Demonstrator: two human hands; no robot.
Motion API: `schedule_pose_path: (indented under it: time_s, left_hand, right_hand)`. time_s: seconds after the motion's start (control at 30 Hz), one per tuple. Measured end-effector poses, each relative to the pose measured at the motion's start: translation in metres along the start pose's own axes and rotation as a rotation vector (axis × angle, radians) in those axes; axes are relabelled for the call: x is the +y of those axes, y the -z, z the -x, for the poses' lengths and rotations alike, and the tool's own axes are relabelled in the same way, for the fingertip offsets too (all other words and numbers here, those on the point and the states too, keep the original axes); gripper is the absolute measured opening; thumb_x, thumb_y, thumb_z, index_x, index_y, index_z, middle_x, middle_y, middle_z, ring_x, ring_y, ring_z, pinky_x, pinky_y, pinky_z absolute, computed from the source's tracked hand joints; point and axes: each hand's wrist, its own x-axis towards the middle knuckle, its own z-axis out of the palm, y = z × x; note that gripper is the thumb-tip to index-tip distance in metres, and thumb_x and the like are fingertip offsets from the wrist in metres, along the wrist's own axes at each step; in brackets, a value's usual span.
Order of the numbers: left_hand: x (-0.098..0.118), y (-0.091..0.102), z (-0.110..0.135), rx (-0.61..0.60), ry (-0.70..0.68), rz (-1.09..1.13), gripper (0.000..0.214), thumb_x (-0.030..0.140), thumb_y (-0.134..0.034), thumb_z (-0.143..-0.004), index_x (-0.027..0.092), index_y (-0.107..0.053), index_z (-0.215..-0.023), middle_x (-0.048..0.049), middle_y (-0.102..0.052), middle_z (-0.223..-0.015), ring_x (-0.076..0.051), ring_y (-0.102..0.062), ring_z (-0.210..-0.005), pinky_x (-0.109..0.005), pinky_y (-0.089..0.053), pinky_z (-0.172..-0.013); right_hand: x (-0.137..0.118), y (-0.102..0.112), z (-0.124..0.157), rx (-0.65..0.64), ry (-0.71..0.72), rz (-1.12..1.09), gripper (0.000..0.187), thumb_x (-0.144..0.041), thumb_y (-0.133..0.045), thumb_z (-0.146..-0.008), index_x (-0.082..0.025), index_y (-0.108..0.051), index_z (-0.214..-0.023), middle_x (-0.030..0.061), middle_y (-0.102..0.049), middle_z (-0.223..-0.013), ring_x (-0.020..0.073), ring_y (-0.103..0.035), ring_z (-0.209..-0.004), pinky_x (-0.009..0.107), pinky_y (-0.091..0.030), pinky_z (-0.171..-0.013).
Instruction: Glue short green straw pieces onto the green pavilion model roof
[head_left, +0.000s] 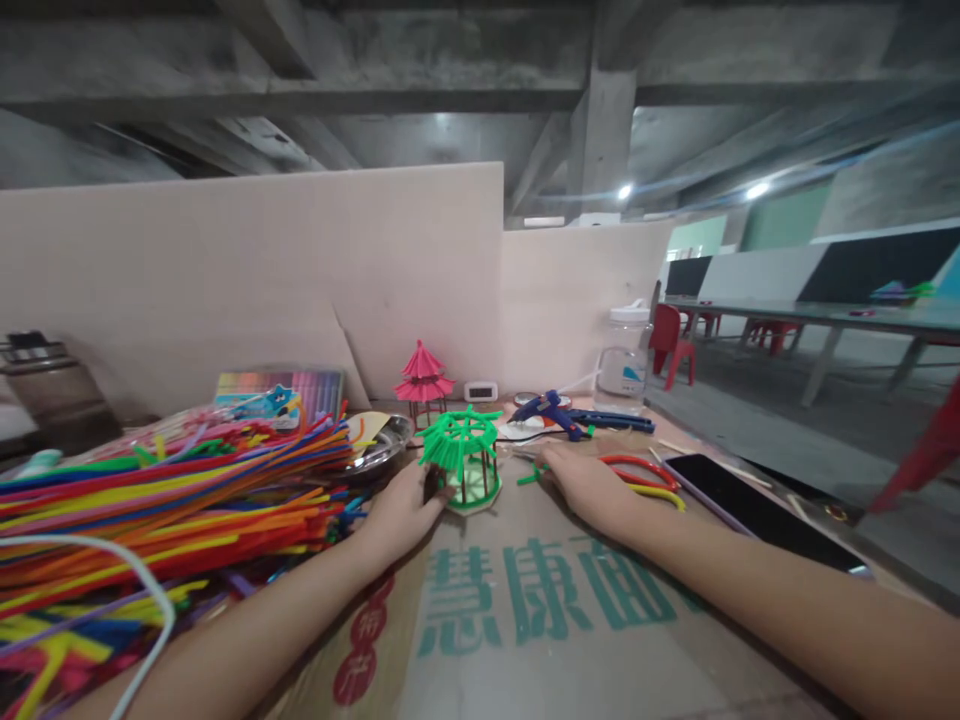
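A small green pavilion model [465,458] made of pipe cleaners and sticks stands on a cardboard sheet [540,610] with green printed characters. My left hand [405,510] rests against its left side, fingers curled round its base. Just right of the model, my right hand [589,485] lies palm down, its fingertips on a short green pipe cleaner piece [531,476]. Red and yellow bent pipe cleaners [646,478] lie just beyond that hand.
A big heap of coloured pipe cleaners [150,500] fills the left. Behind stand a pink pavilion model [424,385], a blue glue gun [551,412], a water jug [622,360], a marker box [277,392] and a metal dish [379,445]. A dark phone [757,510] lies right.
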Motion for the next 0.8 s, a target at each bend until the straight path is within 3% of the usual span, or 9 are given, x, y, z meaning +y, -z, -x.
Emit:
schedule_pose_path:
  time_s: [0.1, 0.2, 0.33, 0.47, 0.6, 0.8]
  left_hand:
    - [0.0, -0.001, 0.0, -0.016, 0.042, -0.009, 0.033, 0.045, -0.052, -0.089, 0.016, -0.062, -0.103, -0.0143, -0.07, -0.105, -0.033, -0.066, -0.102, -0.047, -0.052, -0.093]
    - [-0.001, -0.002, 0.0, 0.005, 0.003, 0.005, 0.032, 0.043, -0.053, -0.089, 0.016, -0.062, -0.104, -0.0134, -0.07, -0.106, -0.031, -0.066, -0.103, -0.046, -0.051, -0.096]
    - [0.0, -0.001, 0.0, 0.032, -0.052, 0.018, 0.031, 0.042, -0.054, -0.089, 0.016, -0.063, -0.103, -0.0123, -0.071, -0.105, -0.03, -0.065, -0.104, -0.045, -0.051, -0.098]
    - [0.001, 0.0, 0.0, 0.011, -0.041, 0.005, 0.03, 0.043, -0.053, -0.089, 0.017, -0.062, -0.101, -0.0121, -0.07, -0.104, -0.03, -0.065, -0.103, -0.044, -0.051, -0.096]
    - [0.0, -0.001, 0.0, 0.003, -0.013, -0.009, 0.031, 0.045, -0.052, -0.089, 0.016, -0.062, -0.098, -0.0137, -0.07, -0.104, -0.031, -0.065, -0.099, -0.046, -0.052, -0.093]
    - [0.001, -0.001, 0.0, 0.017, -0.029, -0.006, 0.031, 0.043, -0.054, -0.089, 0.016, -0.062, -0.102, -0.0131, -0.07, -0.106, -0.03, -0.065, -0.1, -0.044, -0.052, -0.092]
  right_hand:
    - [0.004, -0.004, 0.0, 0.08, 0.098, -0.097, 0.05, -0.001, -0.041, -0.09, -0.02, -0.058, -0.133, 0.0121, -0.062, -0.131, 0.0222, -0.064, -0.11, 0.035, -0.048, -0.094]
    - [0.005, -0.009, -0.003, 0.21, 0.175, -0.224, 0.054, 0.001, -0.04, -0.088, -0.019, -0.058, -0.135, 0.0129, -0.064, -0.129, 0.023, -0.061, -0.117, 0.038, -0.049, -0.098]
    - [0.003, -0.009, -0.005, 0.269, 0.191, -0.311, 0.039, -0.004, -0.042, -0.092, -0.018, -0.069, -0.117, 0.0112, -0.07, -0.115, 0.0223, -0.064, -0.109, 0.036, -0.051, -0.095]
    - [-0.002, -0.003, -0.002, 0.292, 0.126, -0.323, 0.018, -0.018, -0.051, -0.095, -0.019, -0.069, -0.095, 0.0073, -0.073, -0.091, 0.0211, -0.067, -0.084, 0.033, -0.052, -0.079]
    - [-0.006, 0.001, 0.002, 0.28, 0.083, -0.307, 0.017, -0.028, -0.05, -0.098, -0.02, -0.064, -0.091, 0.0035, -0.069, -0.078, 0.0188, -0.062, -0.07, 0.029, -0.046, -0.066]
    - [-0.007, 0.001, 0.002, 0.272, 0.197, -0.19, 0.023, -0.028, -0.046, -0.1, -0.018, -0.064, -0.09, 0.0079, -0.069, -0.085, 0.0214, -0.062, -0.079, 0.031, -0.045, -0.072]
